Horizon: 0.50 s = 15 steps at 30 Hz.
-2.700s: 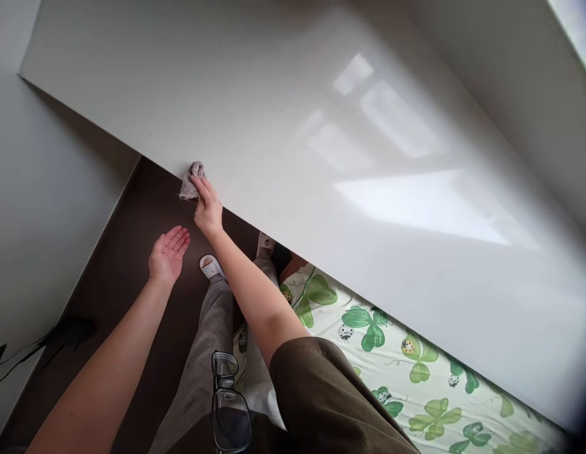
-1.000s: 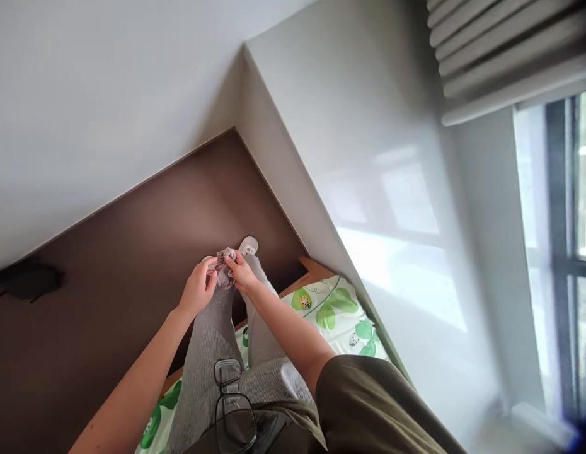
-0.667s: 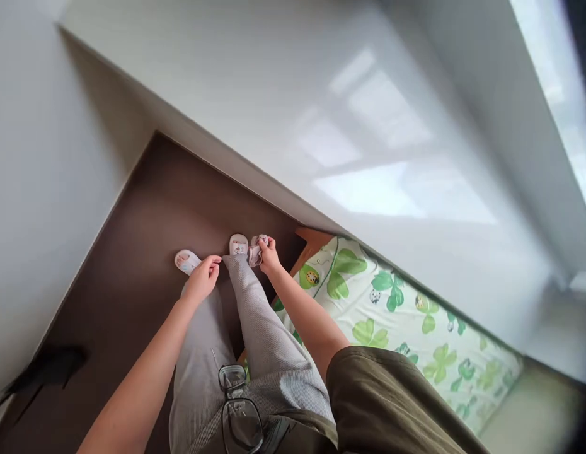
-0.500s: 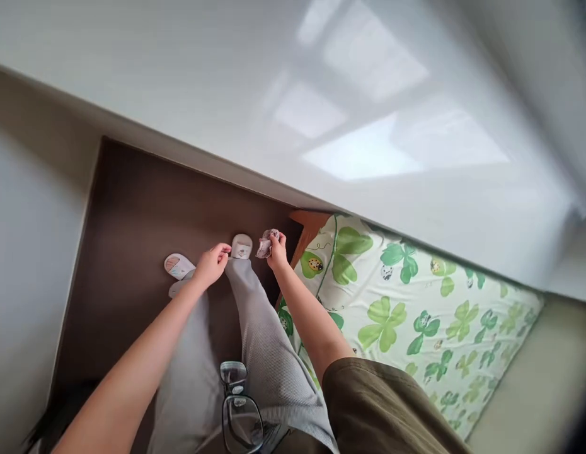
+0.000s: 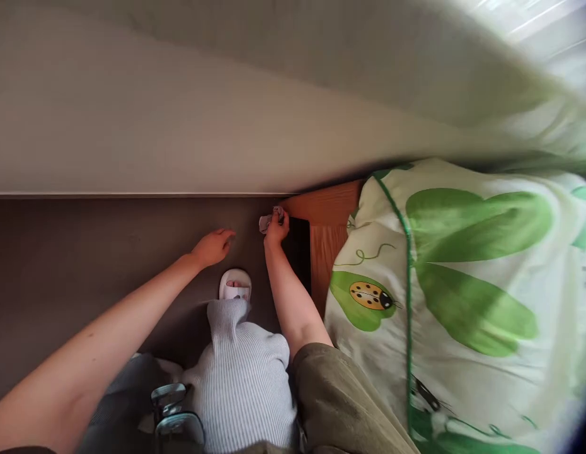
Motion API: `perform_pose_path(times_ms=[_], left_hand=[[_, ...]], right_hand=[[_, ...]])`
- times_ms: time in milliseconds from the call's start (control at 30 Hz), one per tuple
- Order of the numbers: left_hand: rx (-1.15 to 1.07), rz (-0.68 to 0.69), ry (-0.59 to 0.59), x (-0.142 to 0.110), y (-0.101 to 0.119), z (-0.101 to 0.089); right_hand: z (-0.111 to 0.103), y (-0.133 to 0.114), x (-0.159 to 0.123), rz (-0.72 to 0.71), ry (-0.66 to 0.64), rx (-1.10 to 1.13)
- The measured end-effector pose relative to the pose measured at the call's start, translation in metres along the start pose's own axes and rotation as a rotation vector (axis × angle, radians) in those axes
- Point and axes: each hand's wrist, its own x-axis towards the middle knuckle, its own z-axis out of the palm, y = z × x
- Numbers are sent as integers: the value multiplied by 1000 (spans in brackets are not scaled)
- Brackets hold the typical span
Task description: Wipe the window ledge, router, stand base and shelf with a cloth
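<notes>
Hands apart: right hand (image 5: 275,231) pinches a crumpled grey cloth (image 5: 266,222) just beside the wooden bed frame (image 5: 327,252) — left hand (image 5: 212,248) open, empty, over the brown floor (image 5: 108,246), near a white slipper (image 5: 235,285) and clover-print bedding (image 5: 444,302).

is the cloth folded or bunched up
Bunched: the grey cloth is a crumpled wad pinched in the right hand, with no flat folds showing.

Cloth (image 5: 266,223) mostly hidden in right hand (image 5: 276,229), bedding (image 5: 463,271) blurred, cut off at right edge, eyeglasses (image 5: 172,403) partly hidden
</notes>
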Motion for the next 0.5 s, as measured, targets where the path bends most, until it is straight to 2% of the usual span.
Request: perform_pose_path(times_ms=[100,200,333,500], left_hand=[[-21,87,64,40,1,9],[-102,112,109,61,9,9],[-135,40,31,61,16,5],[-64,-60,-6,50,0,7]], right_hand=[[22,-3,15,-48,271,-132],[39,-14,23,-61,352,-210],[51,-21,27,-39,302,-278],[51,-19,16,-94,245,-321]])
